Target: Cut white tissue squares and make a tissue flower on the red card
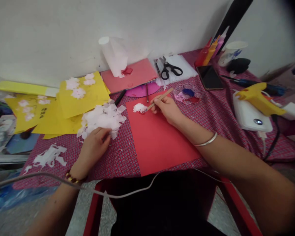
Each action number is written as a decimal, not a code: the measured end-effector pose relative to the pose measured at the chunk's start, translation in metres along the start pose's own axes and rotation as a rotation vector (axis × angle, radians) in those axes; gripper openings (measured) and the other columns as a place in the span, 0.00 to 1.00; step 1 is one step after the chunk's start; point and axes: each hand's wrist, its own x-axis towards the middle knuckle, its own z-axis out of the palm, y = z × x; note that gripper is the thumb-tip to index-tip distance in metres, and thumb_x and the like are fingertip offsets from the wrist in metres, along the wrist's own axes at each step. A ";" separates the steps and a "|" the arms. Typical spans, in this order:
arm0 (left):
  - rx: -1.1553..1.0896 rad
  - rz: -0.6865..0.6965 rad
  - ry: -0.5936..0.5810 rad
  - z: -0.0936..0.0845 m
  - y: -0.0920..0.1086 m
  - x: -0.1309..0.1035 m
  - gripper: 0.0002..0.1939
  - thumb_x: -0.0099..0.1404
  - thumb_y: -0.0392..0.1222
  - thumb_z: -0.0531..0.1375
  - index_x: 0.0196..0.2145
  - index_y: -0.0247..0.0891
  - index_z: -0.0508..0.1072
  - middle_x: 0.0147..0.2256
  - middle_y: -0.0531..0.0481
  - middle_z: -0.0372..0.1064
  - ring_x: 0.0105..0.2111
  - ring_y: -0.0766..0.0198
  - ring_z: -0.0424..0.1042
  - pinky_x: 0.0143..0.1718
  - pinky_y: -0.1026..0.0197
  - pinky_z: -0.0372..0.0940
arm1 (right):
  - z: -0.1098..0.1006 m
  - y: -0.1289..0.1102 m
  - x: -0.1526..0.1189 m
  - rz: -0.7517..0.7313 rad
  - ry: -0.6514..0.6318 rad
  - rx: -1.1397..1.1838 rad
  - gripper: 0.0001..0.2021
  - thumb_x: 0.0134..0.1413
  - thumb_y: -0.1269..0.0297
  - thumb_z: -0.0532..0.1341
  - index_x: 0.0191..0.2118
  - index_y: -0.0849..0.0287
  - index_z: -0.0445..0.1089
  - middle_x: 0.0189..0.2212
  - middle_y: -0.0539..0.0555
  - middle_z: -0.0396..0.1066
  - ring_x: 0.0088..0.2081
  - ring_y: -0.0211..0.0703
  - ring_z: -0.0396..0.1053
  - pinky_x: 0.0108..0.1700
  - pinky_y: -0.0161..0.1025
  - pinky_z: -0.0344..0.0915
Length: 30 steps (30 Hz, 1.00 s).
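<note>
A red sheet of paper (162, 144) lies on the checked cloth in front of me. Near its top left corner sits a small white paper blossom (139, 108) with a red spot beside it. My right hand (166, 108) is closed on a thin wooden stick (166, 94), whose lower tip touches the paper by the red spot. My left hand (97, 144) rests at the near edge of a pile of white paper pieces (103, 118); its fingers are curled, and what they hold, if anything, is hidden.
Yellow sheets with pale blossoms (86, 98) lie left. Behind are a white roll (114, 57), a pink sheet (135, 73) and black scissors (170, 68). A paint palette (188, 93), phone (209, 77) and yellow glue gun (258, 98) are right. A cable (123, 196) crosses in front.
</note>
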 end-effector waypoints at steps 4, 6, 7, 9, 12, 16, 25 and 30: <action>-0.207 -0.165 0.090 -0.008 0.007 0.006 0.10 0.64 0.47 0.58 0.31 0.40 0.75 0.30 0.50 0.74 0.30 0.60 0.72 0.34 0.59 0.65 | 0.001 0.001 0.001 -0.009 -0.003 -0.003 0.10 0.66 0.70 0.58 0.31 0.62 0.67 0.18 0.47 0.69 0.19 0.31 0.65 0.23 0.29 0.63; -0.313 -0.247 0.121 -0.014 0.012 0.006 0.10 0.62 0.48 0.60 0.29 0.40 0.74 0.26 0.53 0.71 0.26 0.63 0.69 0.30 0.61 0.62 | 0.001 0.003 0.001 -0.027 -0.022 -0.003 0.10 0.66 0.69 0.59 0.31 0.61 0.67 0.18 0.46 0.70 0.19 0.30 0.65 0.24 0.28 0.63; -0.348 -0.279 0.123 -0.017 0.014 0.005 0.10 0.61 0.48 0.61 0.29 0.40 0.74 0.25 0.53 0.70 0.25 0.64 0.67 0.29 0.62 0.61 | 0.001 0.003 0.001 -0.032 -0.029 -0.004 0.10 0.66 0.69 0.59 0.31 0.61 0.67 0.18 0.46 0.70 0.19 0.30 0.65 0.24 0.28 0.63; -0.385 -0.314 0.115 -0.021 0.016 0.005 0.10 0.61 0.48 0.61 0.28 0.40 0.74 0.24 0.54 0.70 0.25 0.65 0.66 0.28 0.62 0.59 | 0.001 0.004 0.001 -0.033 -0.038 -0.007 0.10 0.67 0.69 0.58 0.31 0.61 0.67 0.18 0.46 0.69 0.19 0.30 0.65 0.23 0.28 0.62; -0.354 -0.264 0.068 -0.017 0.014 0.009 0.09 0.59 0.48 0.62 0.31 0.40 0.75 0.27 0.52 0.71 0.26 0.63 0.68 0.29 0.62 0.60 | 0.002 0.003 0.000 -0.038 -0.051 -0.004 0.10 0.67 0.70 0.58 0.31 0.61 0.67 0.18 0.46 0.69 0.19 0.30 0.65 0.23 0.27 0.63; -0.230 -0.112 0.004 -0.011 0.013 0.017 0.07 0.58 0.46 0.62 0.29 0.41 0.77 0.29 0.49 0.72 0.30 0.60 0.69 0.32 0.59 0.61 | 0.002 0.002 -0.001 -0.047 -0.059 -0.013 0.11 0.67 0.70 0.58 0.30 0.61 0.67 0.18 0.46 0.68 0.19 0.29 0.65 0.23 0.27 0.63; -0.865 -0.360 -0.027 -0.045 0.053 0.042 0.08 0.58 0.43 0.67 0.26 0.38 0.73 0.22 0.54 0.68 0.21 0.70 0.61 0.23 0.66 0.56 | 0.002 0.002 0.000 -0.017 -0.053 -0.016 0.10 0.67 0.71 0.57 0.31 0.61 0.67 0.19 0.47 0.68 0.20 0.31 0.64 0.25 0.28 0.63; -1.147 -0.308 -0.075 -0.024 0.065 0.086 0.09 0.52 0.39 0.70 0.25 0.38 0.71 0.21 0.55 0.68 0.20 0.71 0.63 0.21 0.68 0.59 | 0.002 0.004 0.001 -0.010 -0.055 -0.009 0.09 0.66 0.70 0.57 0.32 0.60 0.66 0.19 0.46 0.68 0.20 0.30 0.64 0.26 0.29 0.63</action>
